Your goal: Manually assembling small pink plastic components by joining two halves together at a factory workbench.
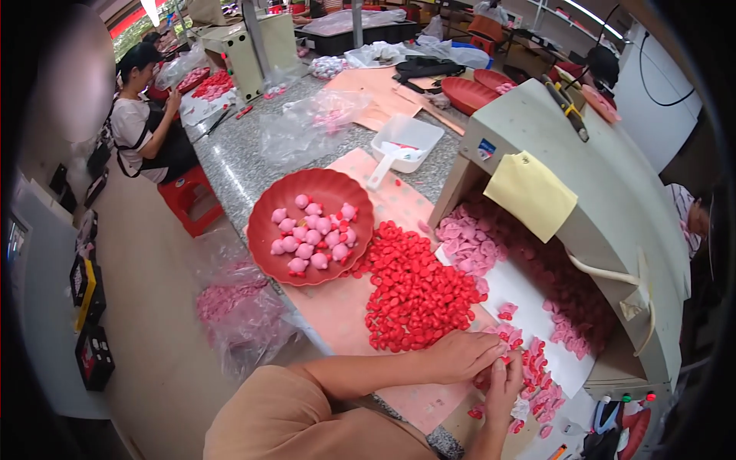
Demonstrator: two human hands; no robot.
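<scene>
My left hand (464, 356) and my right hand (501, 385) meet at the right front of the table, fingers pinched together. Between their fingertips shows a small red piece (505, 359), mostly hidden. Just beyond my left hand spreads a heap of small glossy red pieces (422, 295). Pink parts with red bits (540, 376) lie scattered to the right of my hands. Flat pink pieces (468, 239) are piled farther back, at the opening of a grey hood. A scalloped red bowl (267, 218) at the left holds several round pink figures (313, 236).
The grey hood (590, 153) stands close on the right, a yellow paper (529, 195) hanging off it. Behind the red heap sits a white scoop (422, 142). Clear plastic bags (307, 126) lie on the granite table. A person (146, 115) sits at the far left.
</scene>
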